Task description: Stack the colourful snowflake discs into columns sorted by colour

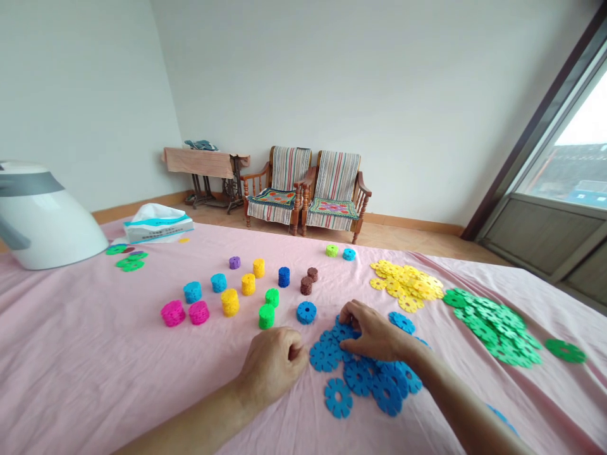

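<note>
My left hand [275, 366] is curled into a fist on the pink cloth, left of a loose pile of blue notched plastic discs [389, 388]. Whatever its fingers may hold is hidden. Over the far left part of that pile is my right hand [372, 332]. Its thumb and bent fingers are apart, with a blue disc [344, 330] between them that looks to be lying on the pile. Just beyond my hands stands a short blue stack of discs [306, 312]. Green stacks [266, 316] rise to its left, and brown stacks [306, 286] sit behind it.
Yellow discs [408, 283] and green discs [496, 328] lie heaped at the right. Several pink, yellow, purple and blue stacks, including a pink stack [173, 313], stand left of centre. A white kettle [57, 221] and a tissue pack [159, 224] are at the far left.
</note>
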`<control>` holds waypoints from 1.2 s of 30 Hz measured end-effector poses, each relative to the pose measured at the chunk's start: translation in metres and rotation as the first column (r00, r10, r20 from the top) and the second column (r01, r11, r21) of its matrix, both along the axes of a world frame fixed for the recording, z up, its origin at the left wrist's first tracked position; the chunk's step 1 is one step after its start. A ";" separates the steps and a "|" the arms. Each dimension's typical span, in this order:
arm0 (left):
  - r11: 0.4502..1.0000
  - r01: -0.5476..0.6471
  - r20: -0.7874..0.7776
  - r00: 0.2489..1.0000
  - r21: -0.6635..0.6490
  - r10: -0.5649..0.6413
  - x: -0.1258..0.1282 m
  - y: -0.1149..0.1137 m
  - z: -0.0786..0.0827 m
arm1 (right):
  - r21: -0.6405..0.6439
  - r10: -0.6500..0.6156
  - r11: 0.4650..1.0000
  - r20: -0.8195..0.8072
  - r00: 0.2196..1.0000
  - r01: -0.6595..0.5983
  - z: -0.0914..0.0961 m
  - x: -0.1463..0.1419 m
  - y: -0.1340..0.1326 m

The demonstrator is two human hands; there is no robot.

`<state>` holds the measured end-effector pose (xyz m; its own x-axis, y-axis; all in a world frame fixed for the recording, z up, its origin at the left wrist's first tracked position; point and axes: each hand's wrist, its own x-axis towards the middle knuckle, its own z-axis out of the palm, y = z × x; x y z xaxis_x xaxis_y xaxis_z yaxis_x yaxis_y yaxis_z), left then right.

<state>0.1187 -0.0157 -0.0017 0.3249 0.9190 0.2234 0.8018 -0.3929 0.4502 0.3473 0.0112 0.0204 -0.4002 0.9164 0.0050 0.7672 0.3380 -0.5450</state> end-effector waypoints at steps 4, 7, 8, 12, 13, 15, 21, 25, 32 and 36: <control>1.000 0.000 0.003 1.000 0.002 0.000 0.000 0.000 0.000 | 0.004 -0.013 1.000 0.007 1.000 0.013 0.002 -0.002 -0.002; 1.000 0.001 0.006 1.000 0.004 -0.001 0.000 0.000 0.000 | 0.013 -0.036 0.999 0.013 0.999 0.035 0.005 -0.004 -0.004; 1.000 0.002 0.007 1.000 0.004 -0.002 0.000 0.000 -0.001 | 0.019 -0.040 0.999 0.013 0.999 0.040 0.006 -0.004 -0.005; 1.000 0.009 0.014 1.000 -0.001 -0.009 -0.001 0.000 -0.001 | 0.049 -0.043 0.998 -0.011 0.999 0.043 0.005 -0.005 -0.005; 1.000 0.011 0.017 1.000 -0.003 -0.011 -0.001 0.000 -0.001 | 0.050 -0.043 0.998 -0.017 0.999 0.043 0.005 -0.005 -0.004; 1.000 0.013 0.021 1.000 -0.006 -0.013 -0.001 0.000 -0.001 | 0.049 -0.047 0.998 -0.028 0.999 0.048 0.004 -0.005 -0.004; 1.000 0.005 0.026 1.000 -0.005 -0.004 0.000 0.000 -0.001 | 0.045 -0.054 0.997 -0.051 0.997 0.056 0.004 -0.005 -0.004; 1.000 0.010 0.028 1.000 -0.013 -0.010 -0.001 0.000 0.000 | 0.049 -0.068 0.996 -0.041 0.997 0.070 0.002 -0.004 -0.003; 0.999 0.010 0.027 1.000 -0.037 -0.009 0.000 -0.001 0.003 | 0.099 -0.123 0.986 -0.125 0.984 0.136 0.000 -0.009 0.004; 0.999 0.006 0.030 1.000 -0.040 -0.005 0.000 -0.002 0.004 | 0.161 -0.157 0.967 -0.241 0.958 0.199 -0.001 -0.026 0.015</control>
<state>0.1183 -0.0174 0.0019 0.3237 0.9256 0.1964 0.7854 -0.3786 0.4897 0.3218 0.0259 0.0197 -0.2003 0.9476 0.2489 0.6886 0.3169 -0.6523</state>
